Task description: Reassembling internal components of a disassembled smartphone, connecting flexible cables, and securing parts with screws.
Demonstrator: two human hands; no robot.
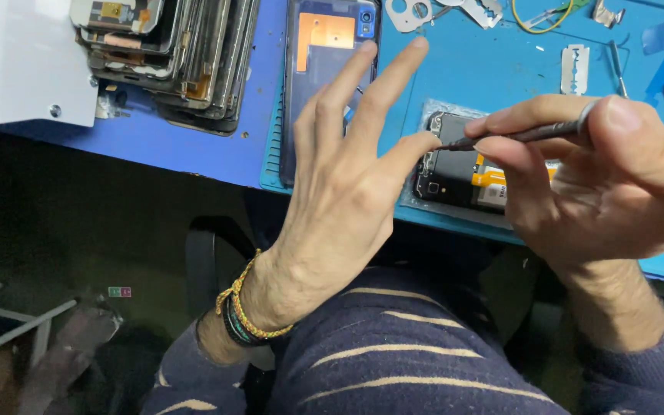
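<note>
Our left hand [340, 192] is spread open, covering part of the opened phone [463, 173]; right hand [601, 177] pinches a screwdriver [528, 134]. Stacked phone frames [178, 54], back cover [328, 46], razor blade [575, 69] crowd the worktop [470, 69].

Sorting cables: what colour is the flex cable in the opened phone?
Orange flex cable, seen in the head view.

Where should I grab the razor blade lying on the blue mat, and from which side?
Take the razor blade by its two short ends, coming straight down from above. It lies flat on the blue mat, long axis pointing away from the person, so the long sharp edges face left and right. The thin tool lies close on its right, so the ends look like the safer hold.
</note>
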